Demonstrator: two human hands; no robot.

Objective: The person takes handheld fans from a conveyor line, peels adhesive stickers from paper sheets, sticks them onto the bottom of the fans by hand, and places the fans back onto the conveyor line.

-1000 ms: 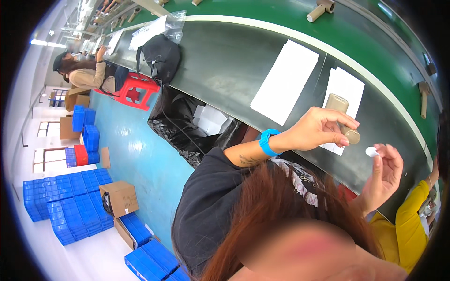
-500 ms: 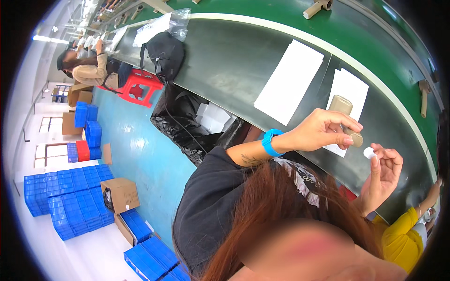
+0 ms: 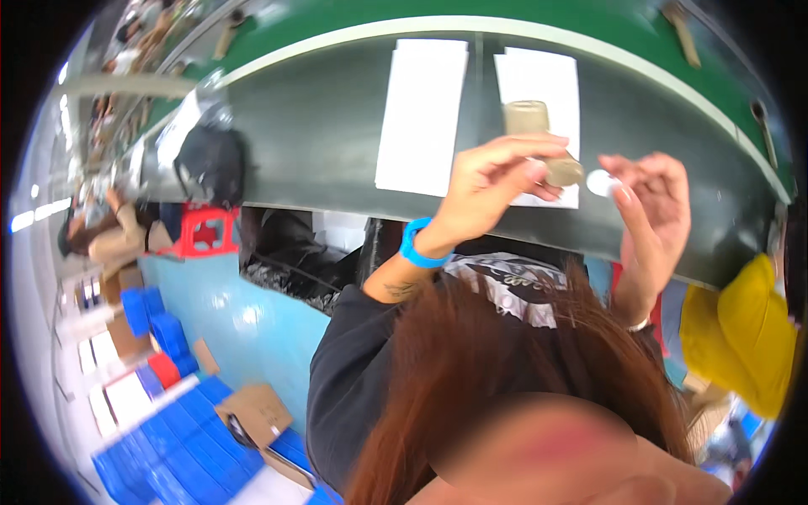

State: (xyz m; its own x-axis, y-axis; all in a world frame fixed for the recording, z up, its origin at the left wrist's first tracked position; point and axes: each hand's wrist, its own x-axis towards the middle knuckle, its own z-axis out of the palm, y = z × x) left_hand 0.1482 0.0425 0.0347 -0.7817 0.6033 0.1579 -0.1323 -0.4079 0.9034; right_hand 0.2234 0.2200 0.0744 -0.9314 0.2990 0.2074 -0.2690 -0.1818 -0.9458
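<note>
My left hand (image 3: 492, 181), with a blue band on its wrist, pinches a small tan, round-ended piece (image 3: 566, 172) between thumb and fingers. Just right of it, my right hand (image 3: 656, 202) has a small white disc (image 3: 601, 183) at its thumb and fingertips. The disc and the tan piece are apart. Beyond my left fingers, a tan block with rounded edges (image 3: 526, 116) is over the right stack of white paper sheets (image 3: 551, 76). My fingers hide its lower part.
Another white paper stack (image 3: 421, 118) lies left on the dark green worktop (image 3: 316, 126). A black backpack (image 3: 210, 164) sits farther left, near a red stool (image 3: 209, 231). A black-lined bin (image 3: 286, 252) stands below the edge. A person in yellow (image 3: 745, 337) is close at right.
The whole view has turned, so the worktop now runs more level across it. Both hands keep their pinches, and the white disc remains beside the tan piece.
</note>
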